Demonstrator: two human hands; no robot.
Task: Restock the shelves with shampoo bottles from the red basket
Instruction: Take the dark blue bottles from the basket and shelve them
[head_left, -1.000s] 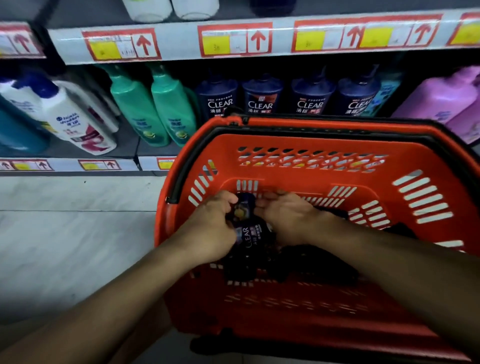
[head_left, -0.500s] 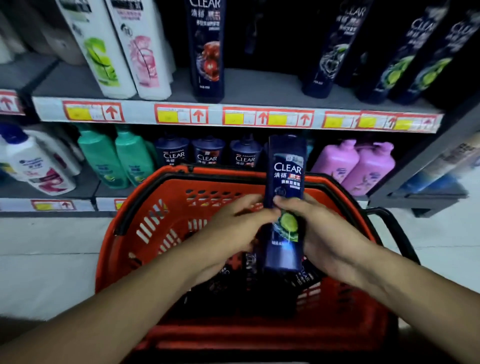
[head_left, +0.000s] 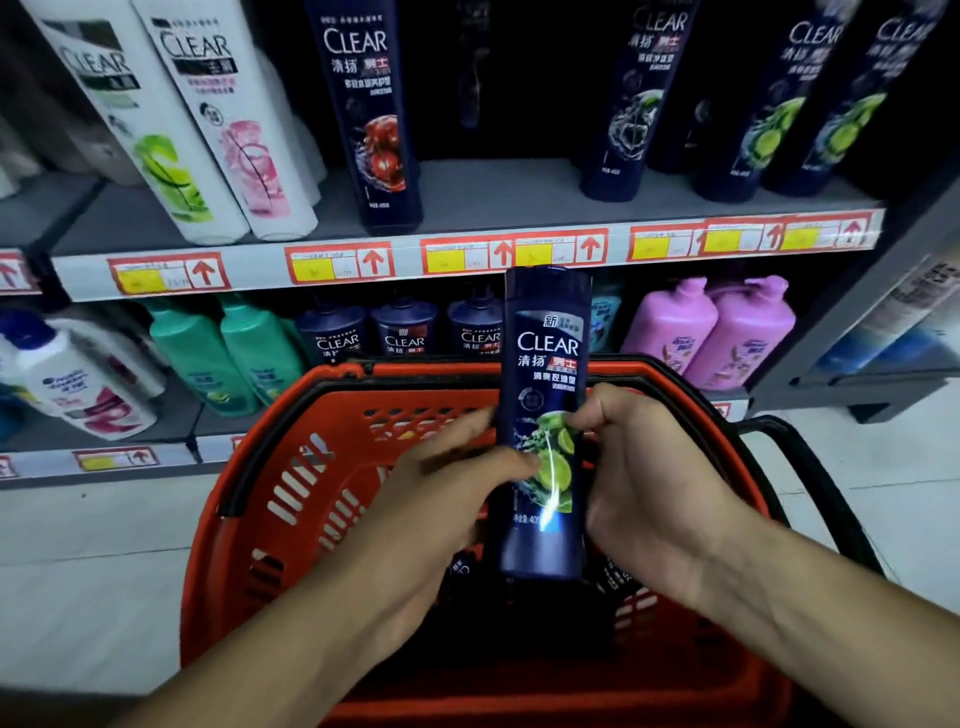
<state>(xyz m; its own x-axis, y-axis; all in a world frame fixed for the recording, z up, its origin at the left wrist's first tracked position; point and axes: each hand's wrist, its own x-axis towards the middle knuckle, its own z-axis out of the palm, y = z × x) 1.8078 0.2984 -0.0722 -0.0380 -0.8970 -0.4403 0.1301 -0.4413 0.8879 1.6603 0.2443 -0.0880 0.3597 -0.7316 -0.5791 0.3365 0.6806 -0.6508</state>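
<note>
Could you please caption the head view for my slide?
Both hands hold a dark CLEAR bottle above the red basket.

Dim aisle, pale tiled floor (head_left: 93, 571) beneath grey shelving (head_left: 467, 197)

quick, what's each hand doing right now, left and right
Left hand: holding the dark blue Clear shampoo bottle by its left edge, above the red basket.
Right hand: gripping the same bottle from its right side.
</note>
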